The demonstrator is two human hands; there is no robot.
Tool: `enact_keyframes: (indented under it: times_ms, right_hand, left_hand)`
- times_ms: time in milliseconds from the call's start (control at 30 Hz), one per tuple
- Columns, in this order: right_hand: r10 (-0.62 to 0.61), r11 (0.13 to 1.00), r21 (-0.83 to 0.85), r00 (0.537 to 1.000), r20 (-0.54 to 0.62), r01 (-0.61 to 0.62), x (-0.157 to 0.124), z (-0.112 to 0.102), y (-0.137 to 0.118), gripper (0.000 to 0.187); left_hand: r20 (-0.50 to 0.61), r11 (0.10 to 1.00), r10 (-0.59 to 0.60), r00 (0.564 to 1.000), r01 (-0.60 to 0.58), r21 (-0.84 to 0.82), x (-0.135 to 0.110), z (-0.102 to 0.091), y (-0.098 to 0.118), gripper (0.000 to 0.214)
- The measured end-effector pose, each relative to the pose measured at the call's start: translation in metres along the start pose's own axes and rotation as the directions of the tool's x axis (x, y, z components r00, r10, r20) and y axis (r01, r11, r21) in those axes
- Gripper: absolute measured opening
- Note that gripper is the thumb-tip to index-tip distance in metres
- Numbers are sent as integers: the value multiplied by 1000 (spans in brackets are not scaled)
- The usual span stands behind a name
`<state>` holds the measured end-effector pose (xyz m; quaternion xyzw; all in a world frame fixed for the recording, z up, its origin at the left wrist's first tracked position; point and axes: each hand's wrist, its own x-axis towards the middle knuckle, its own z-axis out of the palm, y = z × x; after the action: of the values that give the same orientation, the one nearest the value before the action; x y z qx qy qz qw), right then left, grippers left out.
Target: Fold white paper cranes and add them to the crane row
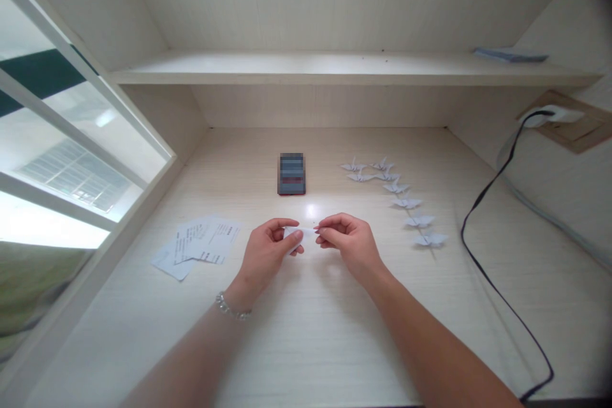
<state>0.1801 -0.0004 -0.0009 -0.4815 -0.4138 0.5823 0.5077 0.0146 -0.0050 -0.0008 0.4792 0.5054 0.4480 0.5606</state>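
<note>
Between my two hands is a small piece of folded white paper (pixel 307 230), held just above the desk. My left hand (pixel 271 245), with a bracelet (pixel 232 308) at its wrist, pinches the paper's left part between thumb and fingers. The fingertips of my right hand (pixel 345 237) close on its narrow right end. Several folded paper cranes (pixel 406 203) stand in a curved line to the right of my hands. Left of them lie overlapping printed paper sheets (pixel 205 239). How the paper is folded is partly hidden by my fingers.
A dark phone-like device (pixel 291 173) with a blurred face lies beyond my hands. A black cable (pixel 482 197) runs from a wall socket (pixel 574 120) down the right side of the desk (pixel 306 344). Above is a shelf (pixel 306 65) bearing a flat item (pixel 511 55).
</note>
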Motion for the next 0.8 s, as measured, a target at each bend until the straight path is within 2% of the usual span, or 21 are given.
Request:
enact_keyframes:
  times_ms: [133, 367, 800]
  right_hand:
    - [30, 999, 21, 999, 20, -30, 1, -2, 0, 19]
    - [4, 997, -82, 993, 118, 5, 0, 0, 6, 23]
    - [110, 993, 35, 984, 142, -116, 0, -2, 2, 26]
  left_hand:
    - [-6, 1000, 5, 1000, -5, 20, 0, 0, 0, 33]
    - [21, 999, -16, 1000, 15, 33, -1, 2, 5, 31]
    - [72, 999, -26, 997, 25, 21, 0, -3, 3, 30]
